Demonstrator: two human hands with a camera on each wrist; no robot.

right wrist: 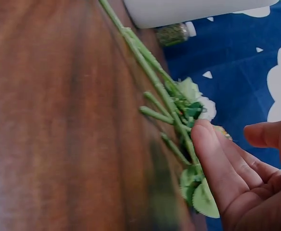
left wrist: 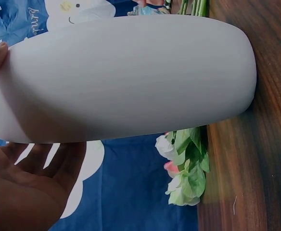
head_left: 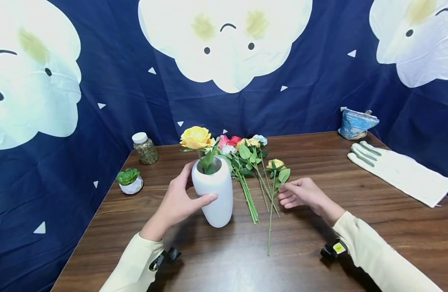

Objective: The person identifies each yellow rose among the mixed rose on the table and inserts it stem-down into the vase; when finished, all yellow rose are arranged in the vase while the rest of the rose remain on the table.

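My left hand (head_left: 176, 200) grips a white vase (head_left: 218, 198) near its top, thumb across the front and fingers behind. A yellow rose (head_left: 196, 138) stands in the vase, its bloom and leaves above the rim. To the vase's right, my right hand (head_left: 300, 193) is beside a smaller yellow rose (head_left: 276, 164) lying on the table with its stem pointing toward me. In the right wrist view, the fingertips are right at the green stem (right wrist: 152, 72), with thumb and index finger apart. Behind the vase lies a bunch of pink, red, white and yellow flowers (head_left: 234, 140).
On the left of the wooden table (head_left: 224, 263) are a white-lidded jar (head_left: 146, 151) and a small potted succulent (head_left: 130, 181). At the right lie white gloves (head_left: 403, 170) and a blue bag (head_left: 356, 123). A dark blue curtain (head_left: 224, 109) hangs behind.
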